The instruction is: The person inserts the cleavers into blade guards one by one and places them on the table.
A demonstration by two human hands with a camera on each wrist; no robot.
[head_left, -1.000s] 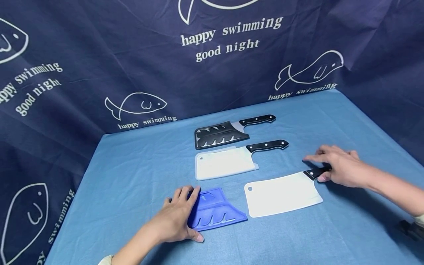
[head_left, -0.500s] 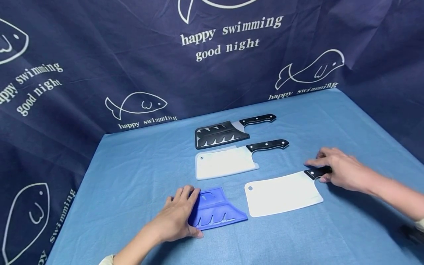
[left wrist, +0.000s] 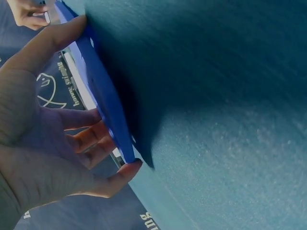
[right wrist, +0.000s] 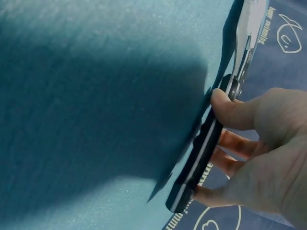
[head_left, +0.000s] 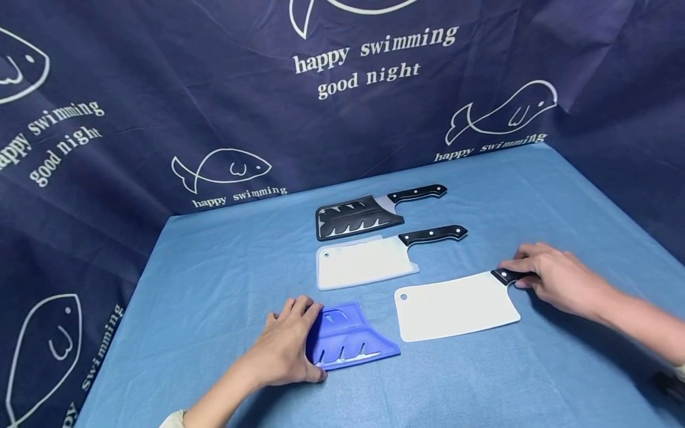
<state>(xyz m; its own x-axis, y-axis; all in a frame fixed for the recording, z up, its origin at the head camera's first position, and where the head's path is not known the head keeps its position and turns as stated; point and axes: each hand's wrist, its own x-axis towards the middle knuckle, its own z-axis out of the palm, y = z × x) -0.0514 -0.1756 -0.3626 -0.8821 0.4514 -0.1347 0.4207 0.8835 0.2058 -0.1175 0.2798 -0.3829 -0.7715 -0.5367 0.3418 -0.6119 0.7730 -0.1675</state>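
Note:
My left hand (head_left: 283, 348) grips a blue cleaver sheath (head_left: 350, 337) at its left end, thumb on the near edge and fingers on the far edge. In the left wrist view the sheath (left wrist: 103, 91) is seen edge-on between thumb and fingertips, its shadow on the cloth. To the right, my right hand (head_left: 559, 276) holds a cleaver (head_left: 455, 309) by its black handle. Its bare, pale blade points left toward the sheath's wide side, a small gap between them. The right wrist view has the thumb and fingers pinching the handle (right wrist: 204, 148) close over the cloth.
Behind lies a second cleaver (head_left: 369, 261), its pale blade over a translucent sheath. Farther back, a third cleaver's blade sits in a black sheath (head_left: 355, 219). A blue cloth (head_left: 214, 267) covers the table, and dark printed curtains (head_left: 353, 137) stand around it.
The right hand's fingers have closed in on the handle, and the cleaver's near blade edge has risen slightly in the view. The left hand and blue sheath have hardly moved.

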